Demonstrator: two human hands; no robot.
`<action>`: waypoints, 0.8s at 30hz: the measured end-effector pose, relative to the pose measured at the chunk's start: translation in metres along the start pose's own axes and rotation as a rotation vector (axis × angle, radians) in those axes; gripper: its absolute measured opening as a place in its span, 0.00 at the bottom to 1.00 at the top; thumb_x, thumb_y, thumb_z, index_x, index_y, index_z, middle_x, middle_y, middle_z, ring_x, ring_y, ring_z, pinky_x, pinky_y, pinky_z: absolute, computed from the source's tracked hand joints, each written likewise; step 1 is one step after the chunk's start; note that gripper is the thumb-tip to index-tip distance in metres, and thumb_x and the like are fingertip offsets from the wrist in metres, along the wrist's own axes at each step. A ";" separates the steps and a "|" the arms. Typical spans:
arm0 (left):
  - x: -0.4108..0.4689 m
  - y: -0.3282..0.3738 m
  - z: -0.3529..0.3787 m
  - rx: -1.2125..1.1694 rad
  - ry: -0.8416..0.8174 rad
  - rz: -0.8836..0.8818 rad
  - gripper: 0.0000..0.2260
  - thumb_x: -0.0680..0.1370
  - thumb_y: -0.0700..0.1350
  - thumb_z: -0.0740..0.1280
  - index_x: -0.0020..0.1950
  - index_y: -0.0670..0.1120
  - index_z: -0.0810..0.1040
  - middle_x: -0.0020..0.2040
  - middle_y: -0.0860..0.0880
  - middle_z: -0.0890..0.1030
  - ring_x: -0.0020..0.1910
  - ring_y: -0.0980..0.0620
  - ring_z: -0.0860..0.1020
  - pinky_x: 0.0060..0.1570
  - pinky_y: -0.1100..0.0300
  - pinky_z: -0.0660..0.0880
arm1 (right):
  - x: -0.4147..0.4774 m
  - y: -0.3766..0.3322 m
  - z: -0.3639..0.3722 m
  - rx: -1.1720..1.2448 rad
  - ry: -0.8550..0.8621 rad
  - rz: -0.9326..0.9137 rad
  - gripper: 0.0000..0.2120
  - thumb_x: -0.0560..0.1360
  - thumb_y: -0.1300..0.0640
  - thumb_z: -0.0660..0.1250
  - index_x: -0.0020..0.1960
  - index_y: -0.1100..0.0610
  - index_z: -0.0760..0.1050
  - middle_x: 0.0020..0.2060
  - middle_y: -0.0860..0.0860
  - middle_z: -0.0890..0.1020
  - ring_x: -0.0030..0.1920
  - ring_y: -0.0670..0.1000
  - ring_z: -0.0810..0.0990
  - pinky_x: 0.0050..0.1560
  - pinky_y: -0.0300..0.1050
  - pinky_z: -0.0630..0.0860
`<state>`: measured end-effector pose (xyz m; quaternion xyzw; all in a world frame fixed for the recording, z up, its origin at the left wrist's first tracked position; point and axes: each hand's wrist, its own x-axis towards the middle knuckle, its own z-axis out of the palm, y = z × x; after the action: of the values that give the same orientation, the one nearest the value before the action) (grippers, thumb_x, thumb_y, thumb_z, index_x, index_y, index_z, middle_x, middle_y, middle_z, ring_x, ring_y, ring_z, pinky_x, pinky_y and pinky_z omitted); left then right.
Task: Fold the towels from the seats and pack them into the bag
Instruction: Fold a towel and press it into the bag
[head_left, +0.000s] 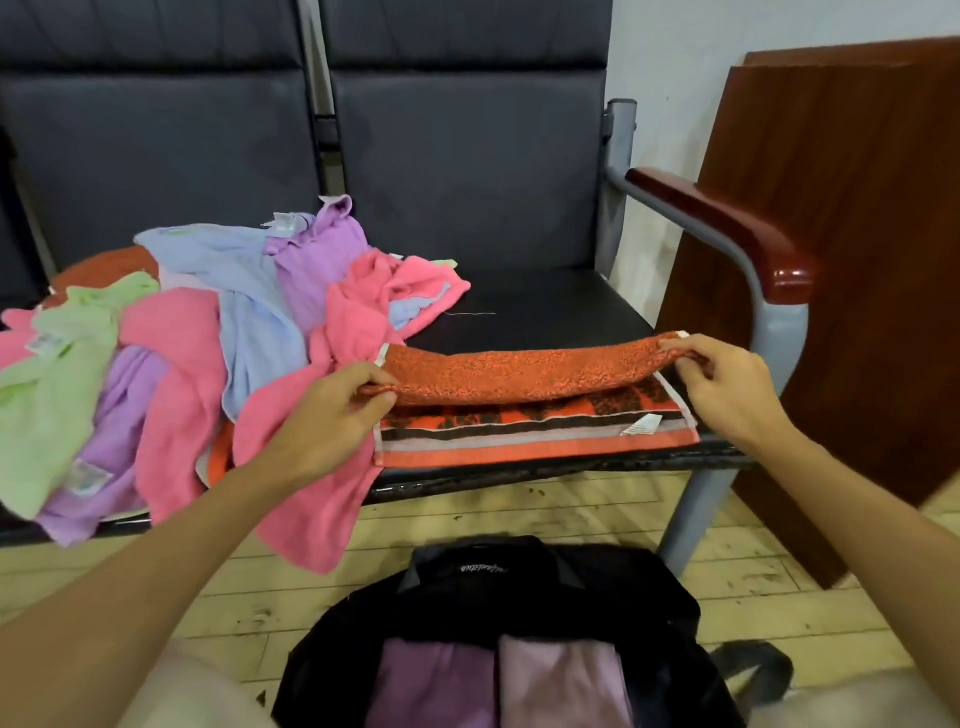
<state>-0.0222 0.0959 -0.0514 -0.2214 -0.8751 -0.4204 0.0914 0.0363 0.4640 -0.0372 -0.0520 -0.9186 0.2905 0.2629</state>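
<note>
An orange towel with black and grey stripes (524, 384) lies on the front of the right seat (545, 306), its far part lifted and folded toward me. My left hand (332, 410) pinches the fold's left end and my right hand (722, 384) pinches its right end. A loose heap of pink, green, purple and blue towels (208, 343) covers the left seat and hangs over its front edge. An open black bag (519, 634) sits on the floor below my arms, with folded purple towels (498, 686) inside.
The dark padded seats have a grey metal frame and a red-brown armrest (727, 228) at the right. A brown wooden panel (841, 291) stands beyond the armrest. The floor is pale wood planks (519, 514).
</note>
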 end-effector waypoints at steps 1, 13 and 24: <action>-0.002 0.001 -0.002 0.017 -0.034 0.018 0.07 0.77 0.37 0.68 0.50 0.48 0.80 0.48 0.56 0.81 0.45 0.66 0.77 0.47 0.77 0.68 | -0.003 0.002 -0.003 -0.027 -0.041 0.001 0.13 0.79 0.65 0.61 0.58 0.57 0.81 0.47 0.47 0.80 0.47 0.47 0.76 0.47 0.28 0.65; 0.000 -0.010 0.018 0.244 -0.073 -0.166 0.06 0.77 0.37 0.68 0.51 0.42 0.82 0.50 0.48 0.80 0.49 0.51 0.77 0.53 0.61 0.70 | -0.018 0.023 0.002 -0.221 -0.310 0.174 0.13 0.81 0.54 0.61 0.52 0.59 0.82 0.47 0.53 0.83 0.51 0.55 0.79 0.48 0.42 0.67; 0.029 -0.010 0.042 0.126 -0.091 -0.596 0.13 0.71 0.45 0.74 0.51 0.39 0.81 0.47 0.42 0.84 0.45 0.46 0.82 0.48 0.55 0.78 | 0.007 0.032 0.031 -0.277 -0.283 0.618 0.24 0.74 0.34 0.65 0.42 0.56 0.73 0.46 0.55 0.79 0.55 0.60 0.77 0.62 0.56 0.69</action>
<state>-0.0511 0.1322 -0.0752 0.0326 -0.9290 -0.3635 -0.0616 0.0121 0.4765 -0.0735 -0.3212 -0.9175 0.2334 0.0235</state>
